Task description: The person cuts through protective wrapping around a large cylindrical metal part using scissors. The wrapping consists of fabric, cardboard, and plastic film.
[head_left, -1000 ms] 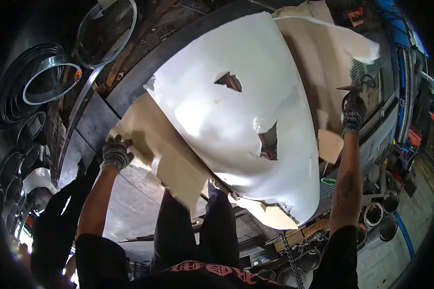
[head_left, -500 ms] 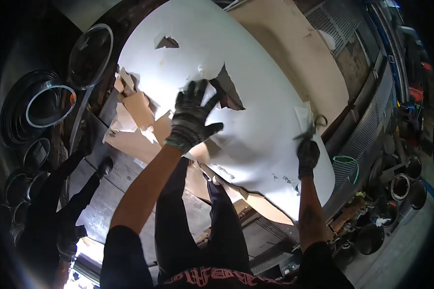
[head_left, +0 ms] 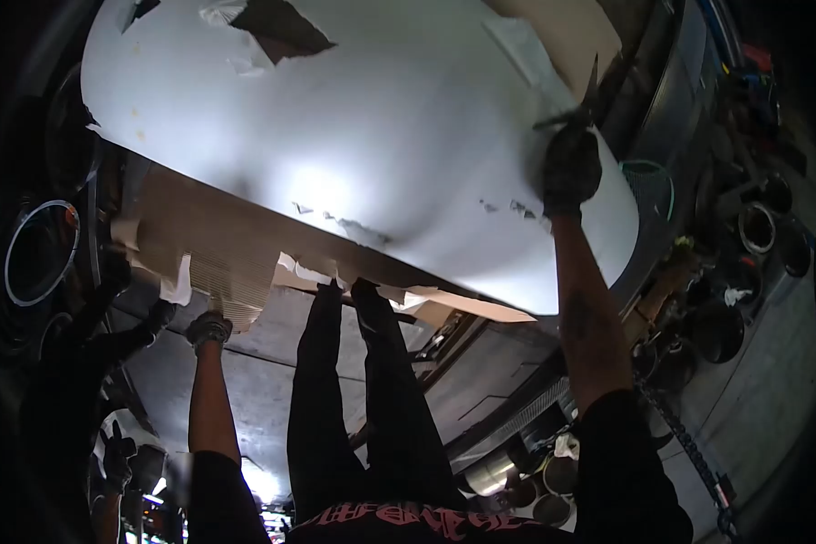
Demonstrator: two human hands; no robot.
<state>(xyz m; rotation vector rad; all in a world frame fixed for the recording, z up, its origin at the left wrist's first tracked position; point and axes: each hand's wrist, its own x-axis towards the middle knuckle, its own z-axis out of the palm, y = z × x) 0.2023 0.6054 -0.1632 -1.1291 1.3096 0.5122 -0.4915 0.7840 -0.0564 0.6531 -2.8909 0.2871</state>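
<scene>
In the head view, the white sheet fills the upper middle of the frame, its long axis slanting from upper left down to the right, and its blunt, rounded end points to the lower right. Its top is cut off by the frame, and a large torn hole opens at upper left. The right hand lies over the right part of the sheet, closed around dark scissors, with one tip pointing up and another point to the left. The left hand, at lower left, has its fingers curled at the edge of the brown cardboard, which shows under the sheet's lower edge; whether it pinches the edge is hard to tell. The wearer's legs stand just below that edge, in front of the middle. A co-worker in dark clothing is at the far left, near a pale ring. A chain hangs at lower right. Above it sit round, open containers, their insides too dark to read, with a pale scrap among them.
</scene>
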